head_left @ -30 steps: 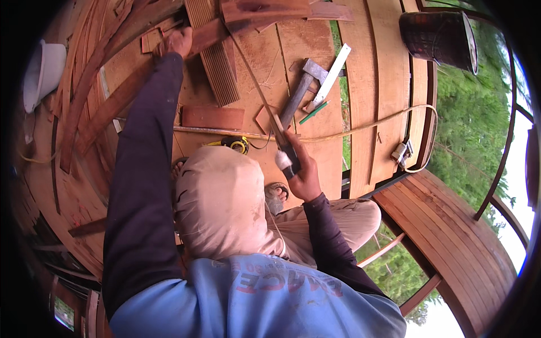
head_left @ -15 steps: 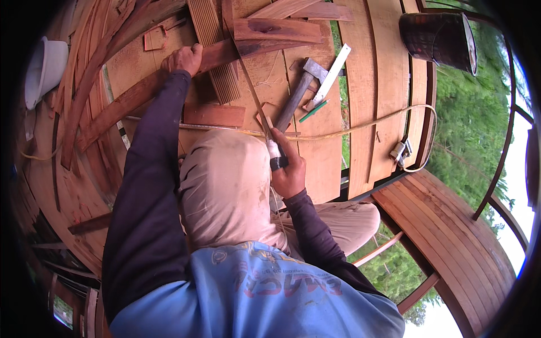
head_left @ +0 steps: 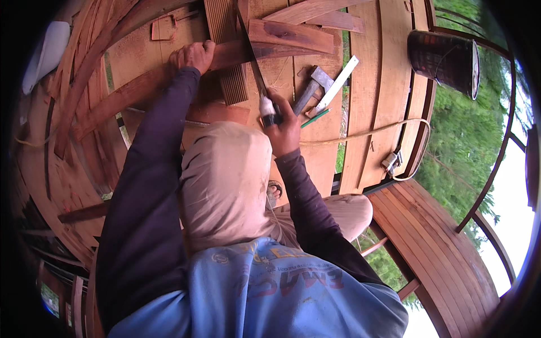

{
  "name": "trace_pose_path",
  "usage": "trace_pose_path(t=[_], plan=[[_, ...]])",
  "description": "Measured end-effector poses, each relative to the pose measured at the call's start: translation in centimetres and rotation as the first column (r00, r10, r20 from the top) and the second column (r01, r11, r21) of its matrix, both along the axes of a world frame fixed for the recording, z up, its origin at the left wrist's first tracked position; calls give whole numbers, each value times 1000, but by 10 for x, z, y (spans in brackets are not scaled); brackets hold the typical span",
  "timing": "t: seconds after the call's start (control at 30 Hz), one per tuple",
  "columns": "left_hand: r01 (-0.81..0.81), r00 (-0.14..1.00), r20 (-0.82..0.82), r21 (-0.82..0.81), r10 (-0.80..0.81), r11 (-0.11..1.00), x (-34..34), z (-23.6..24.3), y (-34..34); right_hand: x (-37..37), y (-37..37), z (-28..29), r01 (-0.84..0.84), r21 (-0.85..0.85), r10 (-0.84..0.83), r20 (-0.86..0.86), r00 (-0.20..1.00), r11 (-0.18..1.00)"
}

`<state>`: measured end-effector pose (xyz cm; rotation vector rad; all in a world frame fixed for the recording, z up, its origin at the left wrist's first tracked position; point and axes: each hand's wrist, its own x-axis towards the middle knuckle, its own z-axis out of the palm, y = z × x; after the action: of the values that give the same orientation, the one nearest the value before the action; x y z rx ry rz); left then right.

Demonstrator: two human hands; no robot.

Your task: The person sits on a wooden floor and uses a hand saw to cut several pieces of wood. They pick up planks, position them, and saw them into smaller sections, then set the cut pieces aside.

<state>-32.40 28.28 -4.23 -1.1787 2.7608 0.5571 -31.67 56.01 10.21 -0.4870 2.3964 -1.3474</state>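
My left hand is closed over a long, dark reddish wooden board, pressing it down across a grooved plank. In my right hand is the handle of a handsaw, white and black where it shows. The saw's thin dark blade runs away from me and crosses the board to the right of my left hand. Beyond the blade lies a shorter reddish board. My bent knee is close behind the wood.
Right of the saw lie a hammer-like tool, a white straightedge and a thin green strip. A cord crosses the planks. A dark bucket stands at far right. Wood strips and a white container are at left.
My right hand has moved forward, away from my body, pushing the saw further across the board. The left hand keeps its hold. The whole view has shifted slightly.
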Motion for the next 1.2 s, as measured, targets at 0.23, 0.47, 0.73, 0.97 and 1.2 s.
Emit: trace_pose_path(t=[0.23,0.47,0.73,0.97,1.2], plan=[[-21,1000,-18,-17,21,1000,3,10,-4,76,82,63,20,168,-51,180,982,986],[20,1000,4,15,-20,1000,-6,5,-2,-9,-10,-8,26,-21,-25,23,999,999],[0,1000,19,-16,0,1000,3,1,-5,76,81,44,13,159,-39,161,986,987],[5,998,58,43,-7,999,-8,-7,-6,8,6,-5,19,-33,-17,66,998,999],[-11,992,124,40,6,999,-2,7,-7,87,90,44,49,111,-68,177,982,993]])
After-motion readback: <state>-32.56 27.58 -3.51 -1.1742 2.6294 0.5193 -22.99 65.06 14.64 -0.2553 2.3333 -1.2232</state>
